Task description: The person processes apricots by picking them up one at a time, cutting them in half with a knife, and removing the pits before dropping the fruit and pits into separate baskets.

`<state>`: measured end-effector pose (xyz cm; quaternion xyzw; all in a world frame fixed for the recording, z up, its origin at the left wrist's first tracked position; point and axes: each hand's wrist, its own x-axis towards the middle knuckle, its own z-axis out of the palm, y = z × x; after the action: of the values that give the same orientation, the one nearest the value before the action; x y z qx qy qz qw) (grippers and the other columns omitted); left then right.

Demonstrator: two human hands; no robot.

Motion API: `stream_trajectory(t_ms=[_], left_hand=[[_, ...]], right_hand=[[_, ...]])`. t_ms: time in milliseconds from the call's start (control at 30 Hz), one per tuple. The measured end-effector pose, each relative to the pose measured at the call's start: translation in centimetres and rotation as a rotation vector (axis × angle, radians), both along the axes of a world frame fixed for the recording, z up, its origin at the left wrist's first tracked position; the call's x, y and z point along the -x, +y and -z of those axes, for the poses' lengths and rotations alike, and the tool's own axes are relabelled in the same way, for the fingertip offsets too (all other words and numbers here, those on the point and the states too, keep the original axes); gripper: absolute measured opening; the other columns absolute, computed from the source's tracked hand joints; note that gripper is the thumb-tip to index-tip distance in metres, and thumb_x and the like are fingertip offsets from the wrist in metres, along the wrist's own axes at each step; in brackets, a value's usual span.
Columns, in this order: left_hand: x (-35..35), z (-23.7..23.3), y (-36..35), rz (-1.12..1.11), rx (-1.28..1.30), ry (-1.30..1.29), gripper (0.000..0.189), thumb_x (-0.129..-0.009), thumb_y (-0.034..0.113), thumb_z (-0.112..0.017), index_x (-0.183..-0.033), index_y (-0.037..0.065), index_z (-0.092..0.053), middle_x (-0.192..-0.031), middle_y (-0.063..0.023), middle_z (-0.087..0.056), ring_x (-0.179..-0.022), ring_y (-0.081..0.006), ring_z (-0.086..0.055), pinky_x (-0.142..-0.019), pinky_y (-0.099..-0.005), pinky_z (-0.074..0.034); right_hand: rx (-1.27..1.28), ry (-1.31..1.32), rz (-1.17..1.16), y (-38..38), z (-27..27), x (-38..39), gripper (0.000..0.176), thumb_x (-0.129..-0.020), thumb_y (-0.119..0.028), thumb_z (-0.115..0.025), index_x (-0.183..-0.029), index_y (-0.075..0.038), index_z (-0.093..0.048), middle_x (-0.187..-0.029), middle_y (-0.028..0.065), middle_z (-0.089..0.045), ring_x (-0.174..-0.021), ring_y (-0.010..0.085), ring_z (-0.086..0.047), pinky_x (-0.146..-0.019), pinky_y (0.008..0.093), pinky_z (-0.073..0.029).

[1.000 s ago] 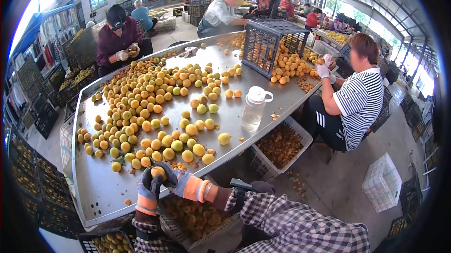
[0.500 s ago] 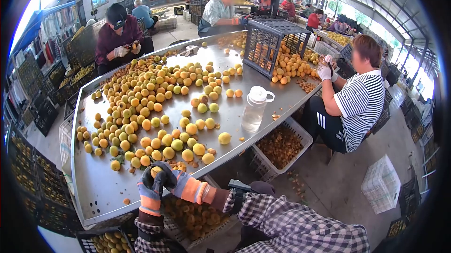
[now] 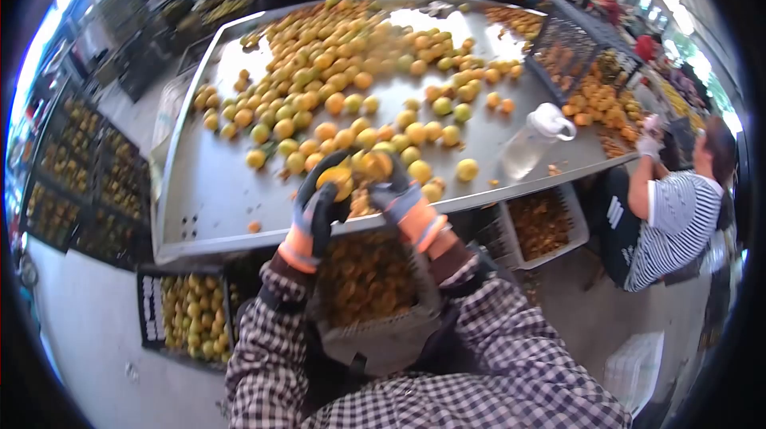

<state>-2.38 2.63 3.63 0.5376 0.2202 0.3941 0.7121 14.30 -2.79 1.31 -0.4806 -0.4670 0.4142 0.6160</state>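
Note:
Both of my hands wear grey and orange gloves at the near edge of the metal table. My left hand is closed round an opened fruit half with orange flesh. Just right of it, my right hand grips another fruit half. Yellow-orange fruits are spread over the table beyond my hands. Below them, under the table edge, a crate holds opened fruit pieces.
A white-lidded bottle stands on the table, right of my hands. A black crate lies tipped with fruit farther right. A co-worker in stripes sits at the right; a crate of fruit is at lower left.
The view has swung down and to the left. My hands have moved apart, and the whole fruit between them now shows as two open halves.

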Motion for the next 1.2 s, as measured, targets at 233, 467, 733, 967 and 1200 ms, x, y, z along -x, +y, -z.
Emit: stream_trajectory(t_ms=[233,467,733,967,1200], left_hand=[[0.3,-1.2,0.1,-0.030,0.082,-0.004,0.045,-0.092,0.024,-0.052,-0.133,0.006,-0.050,-0.104,-0.0034,-0.062,-0.078,-0.0090,-0.056,-0.064,-0.0209,-0.045],[1.7,-0.5,1.2,0.009,0.146,0.031,0.042,-0.088,0.017,-0.058,-0.129,0.007,-0.053,-0.104,-0.0018,-0.061,-0.081,-0.0082,-0.057,-0.068,-0.0195,-0.047],[-0.4,0.9,0.0,0.118,0.143,0.169,0.036,-0.084,0.004,-0.063,-0.120,0.007,-0.060,-0.090,0.0015,-0.060,-0.066,-0.0028,-0.048,-0.055,-0.0175,-0.038],[-2.3,5.1,-0.9,0.168,-0.121,0.180,0.045,-0.081,0.008,-0.072,-0.123,0.004,-0.057,-0.102,-0.0031,-0.065,-0.085,-0.0087,-0.061,-0.071,-0.0212,-0.048],[-2.5,6.2,-0.3,0.145,-0.338,0.268,0.046,-0.079,0.012,-0.075,-0.121,0.003,-0.057,-0.101,-0.0011,-0.063,-0.086,-0.0084,-0.059,-0.076,-0.0225,-0.048]], right_hand=[[0.076,-0.085,0.055,0.3,-0.2,-0.8,0.054,-0.082,0.004,-0.064,-0.132,-0.003,-0.046,-0.111,0.0062,-0.061,-0.102,0.0123,-0.058,-0.088,0.0275,-0.048],[0.212,-0.408,-0.296,-1.8,-4.1,-1.1,0.051,-0.084,-0.003,-0.066,-0.131,-0.004,-0.047,-0.104,0.0057,-0.062,-0.093,0.0122,-0.059,-0.079,0.0257,-0.049],[-0.049,0.438,0.147,-1.5,-5.7,-1.5,0.011,-0.094,-0.012,-0.058,-0.100,-0.004,-0.062,-0.065,-0.0032,-0.055,-0.047,0.0034,-0.044,-0.043,0.0176,-0.031],[-0.460,0.545,0.227,-0.5,-5.9,-1.1,0.021,-0.098,-0.021,-0.055,-0.105,-0.001,-0.055,-0.066,0.0059,-0.055,-0.035,0.0088,-0.038,-0.030,0.0230,-0.032],[-0.461,0.341,0.246,-0.4,-5.6,0.1,0.021,-0.099,-0.021,-0.050,-0.107,-0.002,-0.053,-0.061,0.0062,-0.052,-0.036,0.0083,-0.038,-0.032,0.0214,-0.031]])
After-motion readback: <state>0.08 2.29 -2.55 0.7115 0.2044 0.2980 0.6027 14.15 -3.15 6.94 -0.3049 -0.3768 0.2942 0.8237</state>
